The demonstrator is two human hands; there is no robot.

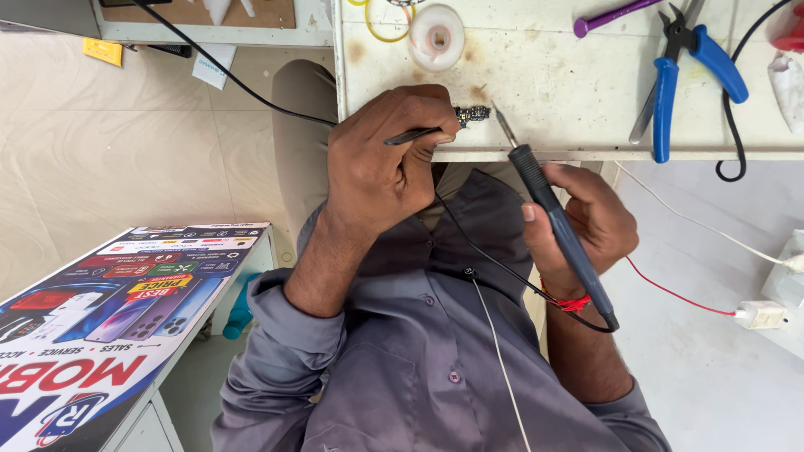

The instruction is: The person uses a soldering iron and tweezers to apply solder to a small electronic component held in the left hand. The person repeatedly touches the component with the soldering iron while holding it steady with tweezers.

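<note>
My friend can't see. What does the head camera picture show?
A person's left hand holds tweezers on a small circuit board at the edge of a white table, while the right hand aims a soldering iron at it. Blue pliers lie nearby.

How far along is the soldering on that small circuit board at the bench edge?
Done: the small circuit board lies at the bench edge, pinned by tweezers in the left hand. In hand: the right hand aims the soldering iron tip just beside it. Left: whether any joints are finished is too small to tell.
</note>
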